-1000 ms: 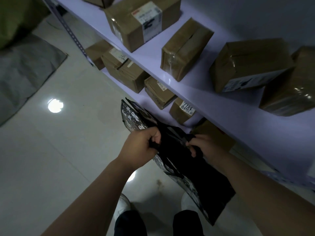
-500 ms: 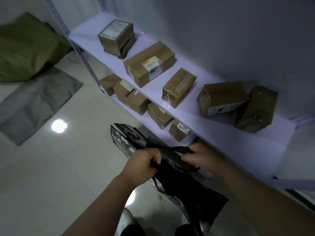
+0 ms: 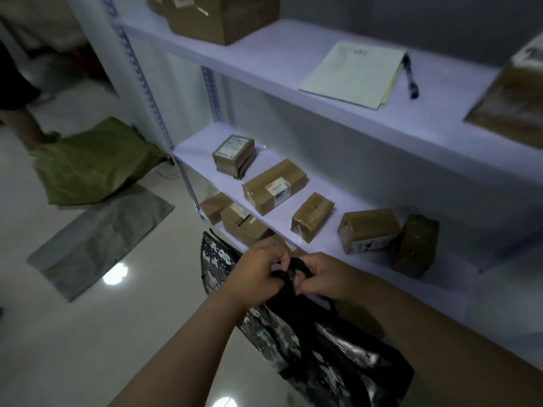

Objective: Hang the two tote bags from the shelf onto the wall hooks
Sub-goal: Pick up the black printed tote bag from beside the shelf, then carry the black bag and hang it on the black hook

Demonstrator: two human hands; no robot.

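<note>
A black tote bag with a pale printed pattern hangs in front of me, below my hands and beside the shelf unit. My left hand and my right hand are pressed close together, both closed on the bag's black handles at its top. The bag's lower part slants down to the right, over the floor. No wall hooks and no second tote bag are in view.
The white shelves carry several taped cardboard boxes, and the upper shelf holds a notepad and a pen. A green sack and a grey sack lie on the glossy floor at left. Another person's legs stand far left.
My view has risen, bringing the upper shelf with the notepad into sight. My hands have come together on the handles and lifted the bag higher beside the shelf.
</note>
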